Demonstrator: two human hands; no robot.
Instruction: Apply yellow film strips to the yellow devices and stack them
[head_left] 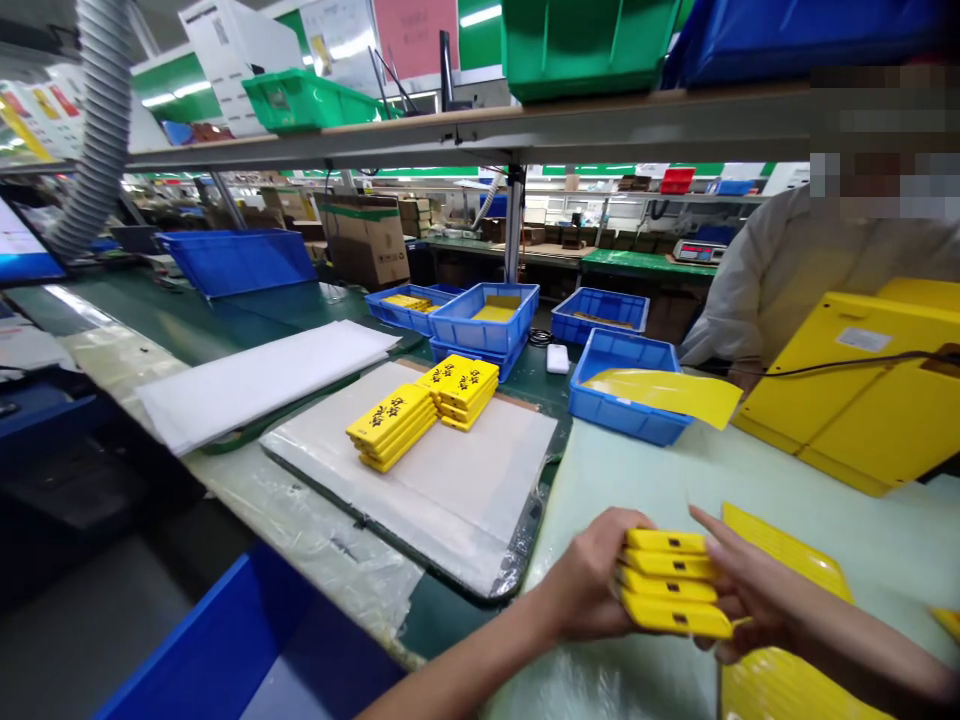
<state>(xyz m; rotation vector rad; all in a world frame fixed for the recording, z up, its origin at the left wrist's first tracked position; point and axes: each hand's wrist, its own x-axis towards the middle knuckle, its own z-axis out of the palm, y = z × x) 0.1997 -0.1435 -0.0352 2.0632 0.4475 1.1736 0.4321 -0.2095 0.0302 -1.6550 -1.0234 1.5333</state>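
Observation:
A stack of several flat yellow cases (671,585) is held on edge between my two hands, low and right of centre. My left hand (592,585) presses against the stack's left side with its fingers curled round it. My right hand (739,590) closes on the right side, fingers laid over the top case. Under the hands lies a pale plastic-covered bench top (622,480). Flat yellow sheets (787,555) lie beneath my right forearm.
Two piles of printed yellow cases (424,410) sit on a white mat (457,480). Blue trays (626,385) stand behind, one holding a yellow sheet. A co-worker in a pale coat (795,270) sits at the right, behind a yellow box (862,390). Blue bin (225,650) at lower left.

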